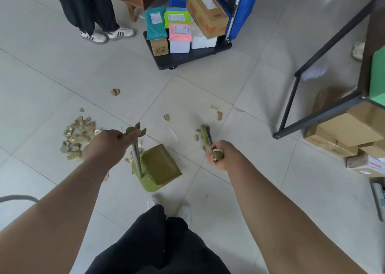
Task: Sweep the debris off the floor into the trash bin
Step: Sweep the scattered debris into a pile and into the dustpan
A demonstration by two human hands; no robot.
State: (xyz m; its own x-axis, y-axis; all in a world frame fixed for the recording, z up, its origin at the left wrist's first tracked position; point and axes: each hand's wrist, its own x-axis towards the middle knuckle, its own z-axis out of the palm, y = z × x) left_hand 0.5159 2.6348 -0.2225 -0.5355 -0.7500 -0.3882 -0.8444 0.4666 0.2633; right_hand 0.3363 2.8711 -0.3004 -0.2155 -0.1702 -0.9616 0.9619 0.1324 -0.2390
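- At the left of the frame a pile of debris (80,135), crumpled yellowish and brown scraps, lay on the floor (239,86), probably gathered there so it could be pushed onto the pan in one go.
- Just right of it, the left hand (104,146) was clenched round the top of the dustpan handle (136,149), holding the pole near upright so the person could work standing.
- The green dustpan (159,167) sat flat on the floor at lower centre, near the pile; which side was its open mouth was hard to tell.
- Loose cardboard bits (115,92) lay scattered across the middle tiles, well apart from the pile and not yet collected.
- Right of centre, the right hand (220,155) gripped the end of the broom handle (206,135); the handle ran away from the camera, so the bristles could not be made out.
- No trash bin was visible; a loaded cart (187,55) stood at upper centre.
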